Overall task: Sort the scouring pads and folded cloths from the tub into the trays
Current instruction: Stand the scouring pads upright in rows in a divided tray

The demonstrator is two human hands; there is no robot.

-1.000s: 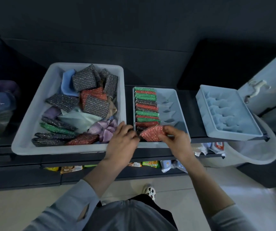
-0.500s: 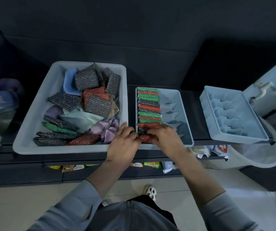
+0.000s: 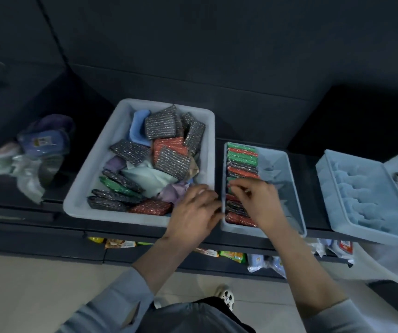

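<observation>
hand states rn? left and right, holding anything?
Left hand: open, resting at the tub's right rim, holding nothing.
Right hand: over the pad row in the middle tray; grip cannot be told.

Pale grey tub [image 3: 92, 188], light-blue trays [image 3: 296, 200] — glittery green, red, dark-grey scouring pads [image 3: 242, 156], lilac cloth [image 3: 173, 192]

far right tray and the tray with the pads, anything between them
In the head view, only bare dark shelf top shows between the far right tray and the pad tray.

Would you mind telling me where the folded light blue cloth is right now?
In the head view, the light blue cloth sits in the tub's far left corner, beside a grey scouring pad.
</observation>
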